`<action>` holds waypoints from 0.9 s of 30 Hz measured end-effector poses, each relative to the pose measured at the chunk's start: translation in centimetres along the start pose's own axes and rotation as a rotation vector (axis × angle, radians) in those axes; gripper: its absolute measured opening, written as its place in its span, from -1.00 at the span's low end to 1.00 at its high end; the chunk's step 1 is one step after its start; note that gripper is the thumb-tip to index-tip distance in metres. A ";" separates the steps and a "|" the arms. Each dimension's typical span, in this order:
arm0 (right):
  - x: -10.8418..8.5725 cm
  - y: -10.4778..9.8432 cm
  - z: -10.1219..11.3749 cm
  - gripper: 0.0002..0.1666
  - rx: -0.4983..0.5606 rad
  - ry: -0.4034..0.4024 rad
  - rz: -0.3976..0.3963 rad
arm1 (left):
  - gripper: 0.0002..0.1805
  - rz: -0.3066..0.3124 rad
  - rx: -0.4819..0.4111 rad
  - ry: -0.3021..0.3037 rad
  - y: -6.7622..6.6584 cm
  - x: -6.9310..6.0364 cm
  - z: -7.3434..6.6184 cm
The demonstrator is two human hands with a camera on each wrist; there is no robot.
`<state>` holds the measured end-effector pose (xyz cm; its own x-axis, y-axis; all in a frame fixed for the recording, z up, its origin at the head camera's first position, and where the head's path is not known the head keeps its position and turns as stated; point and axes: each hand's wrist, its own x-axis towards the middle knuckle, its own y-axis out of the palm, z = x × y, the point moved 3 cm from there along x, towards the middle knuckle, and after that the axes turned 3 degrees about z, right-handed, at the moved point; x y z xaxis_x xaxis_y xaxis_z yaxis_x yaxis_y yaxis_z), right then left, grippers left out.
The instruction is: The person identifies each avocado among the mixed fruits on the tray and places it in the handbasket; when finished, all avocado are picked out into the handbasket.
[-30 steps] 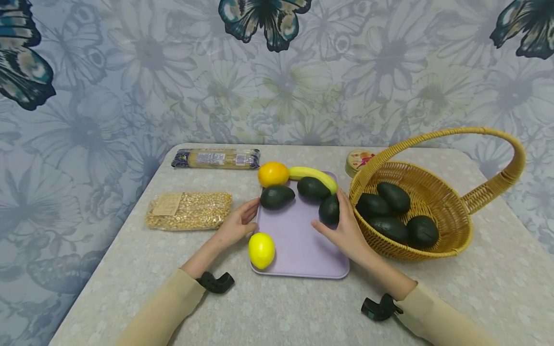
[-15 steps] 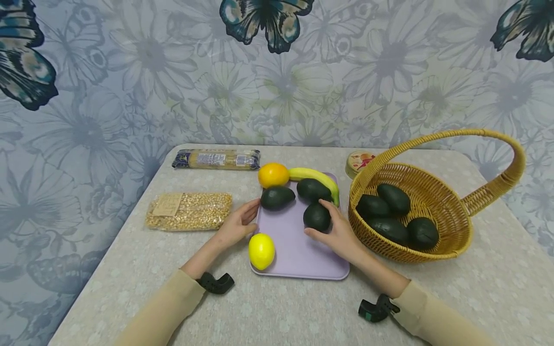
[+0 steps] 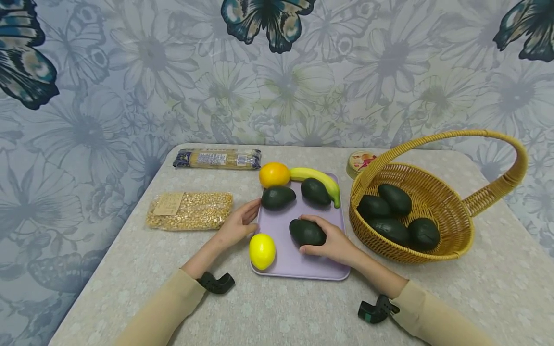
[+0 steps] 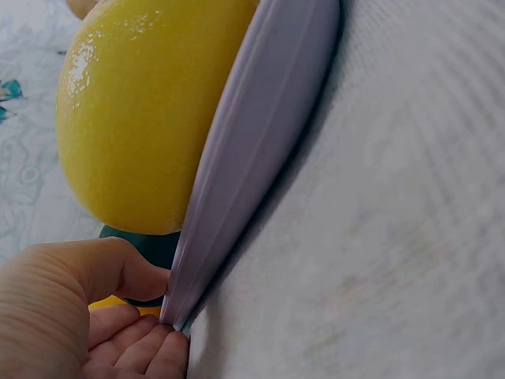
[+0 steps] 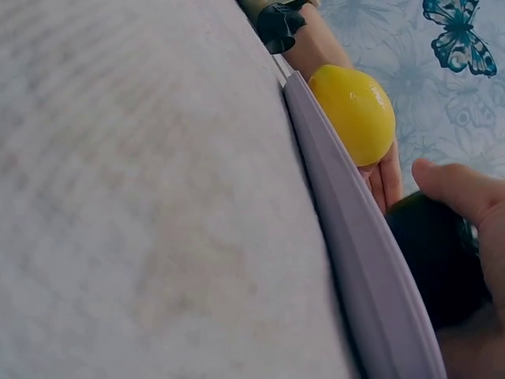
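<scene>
In the head view my right hand (image 3: 336,244) curls its thumb and fingers round a dark green avocado (image 3: 307,232) on the lilac tray (image 3: 285,259). My left hand (image 3: 236,227) touches the tray's left edge with relaxed fingers; the left wrist view shows its thumb against the rim (image 4: 225,181). Near the left hand, a yellow lemon (image 3: 261,251) lies in the tray's front left corner. Two more avocados (image 3: 278,197) (image 3: 315,191) lie towards the back of the tray, by an orange (image 3: 274,175) and a banana (image 3: 318,177).
A wicker basket (image 3: 450,206) with several avocados stands right of the tray. A round tin (image 3: 360,162) is behind it. On the left lie a bag of corn kernels (image 3: 203,210) and a long pasta packet (image 3: 218,158). The patterned wall rises behind the table.
My right hand has moved the avocado from the tray's right edge left and towards the front. The avocado behind it has turned slightly. My left hand has stayed in place.
</scene>
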<state>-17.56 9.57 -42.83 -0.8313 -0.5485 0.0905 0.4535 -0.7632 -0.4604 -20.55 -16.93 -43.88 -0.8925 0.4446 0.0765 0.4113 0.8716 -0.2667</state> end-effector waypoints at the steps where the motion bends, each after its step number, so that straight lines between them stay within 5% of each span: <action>1: -0.1 0.1 0.1 -0.12 0.007 -0.010 0.019 | -0.25 0.001 -0.002 0.002 0.0 0.0 0.0; 8: -1.1 -1.0 3.0 -0.16 0.129 -0.117 0.170 | -0.26 0.002 0.002 0.003 0.1 0.0 0.0; 14: -3.5 -5.3 6.7 -0.13 0.161 -0.271 0.303 | -0.26 0.000 0.020 -0.007 0.2 0.1 -0.1; 19: -6.2 -10.4 7.4 -0.07 0.150 -0.317 0.282 | -0.26 0.001 0.026 -0.012 0.2 0.1 0.1; 27: -9.6 -16.7 3.6 -0.14 0.023 -0.223 0.174 | -0.25 -0.006 0.021 -0.012 -0.1 0.0 0.0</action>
<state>-16.00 26.36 -32.80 -0.6503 -0.7315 0.2050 0.5924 -0.6572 -0.4659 -20.61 -16.98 -43.91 -0.8971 0.4367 0.0667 0.4020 0.8696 -0.2867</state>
